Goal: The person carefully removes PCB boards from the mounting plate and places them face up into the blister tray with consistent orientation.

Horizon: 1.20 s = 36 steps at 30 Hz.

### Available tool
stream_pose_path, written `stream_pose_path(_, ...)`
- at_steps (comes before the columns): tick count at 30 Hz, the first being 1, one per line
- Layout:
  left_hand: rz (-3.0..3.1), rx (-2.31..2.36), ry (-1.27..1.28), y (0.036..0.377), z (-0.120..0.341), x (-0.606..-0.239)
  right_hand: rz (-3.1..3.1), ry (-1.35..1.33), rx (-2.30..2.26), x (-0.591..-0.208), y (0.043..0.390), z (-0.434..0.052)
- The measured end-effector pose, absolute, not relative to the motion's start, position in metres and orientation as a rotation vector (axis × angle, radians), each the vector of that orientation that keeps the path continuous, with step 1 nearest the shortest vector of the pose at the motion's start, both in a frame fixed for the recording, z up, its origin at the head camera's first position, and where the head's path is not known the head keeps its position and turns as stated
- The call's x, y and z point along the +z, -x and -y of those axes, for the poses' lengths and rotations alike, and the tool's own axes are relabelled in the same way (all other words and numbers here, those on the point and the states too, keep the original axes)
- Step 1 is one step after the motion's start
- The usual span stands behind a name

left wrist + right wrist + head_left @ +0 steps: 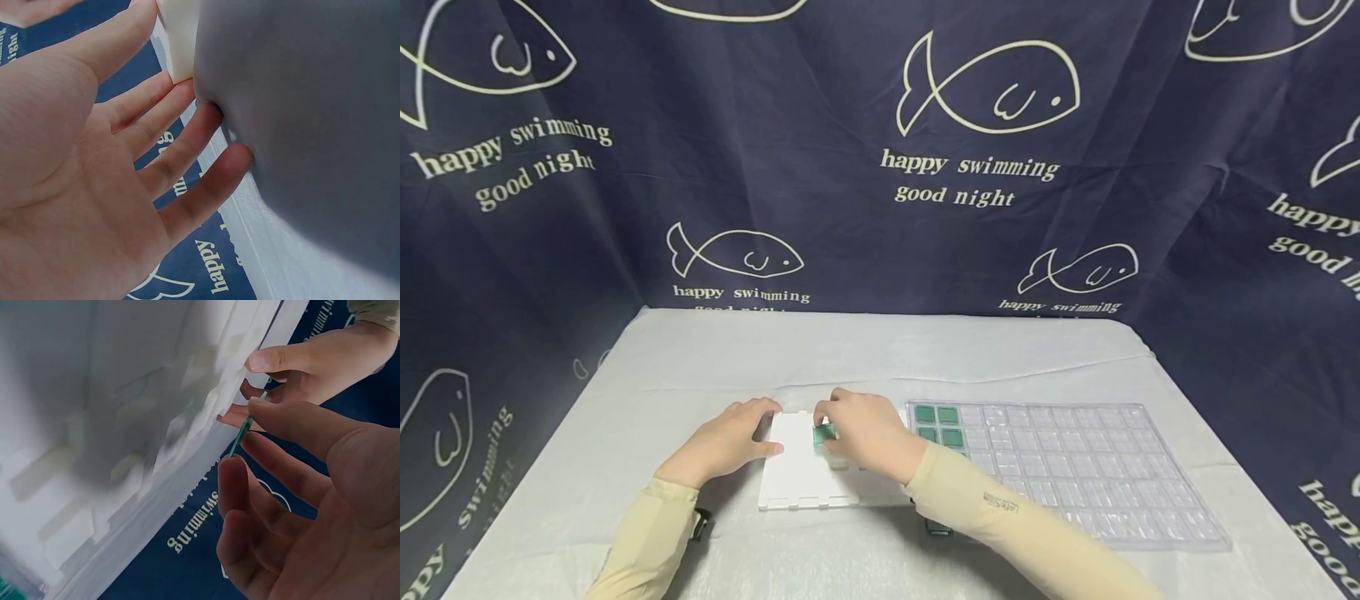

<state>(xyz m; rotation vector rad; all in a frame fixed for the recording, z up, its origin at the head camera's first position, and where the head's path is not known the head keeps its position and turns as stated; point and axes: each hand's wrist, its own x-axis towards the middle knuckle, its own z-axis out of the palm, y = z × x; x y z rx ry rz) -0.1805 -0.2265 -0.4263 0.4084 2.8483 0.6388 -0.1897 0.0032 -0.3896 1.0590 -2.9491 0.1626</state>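
Note:
My right hand (pixel 868 429) pinches a small thin green circuit board (pixel 823 434) between thumb and fingertips, over the white tray (pixel 790 479). In the right wrist view the circuit board (pixel 240 432) is seen nearly edge-on. At the white tray's left side, my left hand (pixel 730 437) rests with its thumb on the edge and its forefinger by the back corner. The left wrist view shows that hand's fingers (pixel 187 150) fairly straight and spread, with fingertips at a pale corner and the tabletop. My right hand and forearm hide the white tray's right part.
To the right lies a clear plastic tray (pixel 1097 483) with many compartments. Several green boards (pixel 950 415) sit in its back-left compartments. My right sleeve (pixel 1007 508) crosses over its front-left part. White cloth (pixel 700 358) covers the table, and a dark blue fish-print curtain (pixel 850 225) stands behind.

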Motion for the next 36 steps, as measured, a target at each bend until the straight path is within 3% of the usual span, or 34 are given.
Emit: stream_pose_path(36,-2.826,0.657,-0.407,0.181,0.228,-0.426,3.012,-0.812,0.434,-0.410,0.115,-0.143)
